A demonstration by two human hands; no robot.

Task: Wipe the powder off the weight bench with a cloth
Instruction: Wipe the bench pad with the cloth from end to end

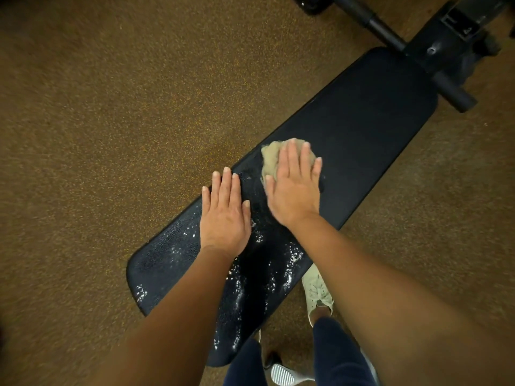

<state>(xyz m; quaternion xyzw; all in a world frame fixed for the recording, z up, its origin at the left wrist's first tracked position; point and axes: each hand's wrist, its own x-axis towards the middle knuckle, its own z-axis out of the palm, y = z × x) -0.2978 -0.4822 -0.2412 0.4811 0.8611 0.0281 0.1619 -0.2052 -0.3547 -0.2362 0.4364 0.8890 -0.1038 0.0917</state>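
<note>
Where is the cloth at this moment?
In the head view, the cloth sits bunched near the middle of the weight bench, under the flat right hand and just beside the left hand.

The one camera sits on the person's head and looks steeply down and a little forward. It is near to the work: both forearms enter from the bottom edge, and the left hand (224, 215) and the right hand (294, 190) lie close to the centre. The long black surface (362, 121) crosses the view from 7 o'clock to 1 o'clock. The brown floor (111, 107) fills both sides, and the person's legs (334, 352) show at 6 o'clock.
</note>
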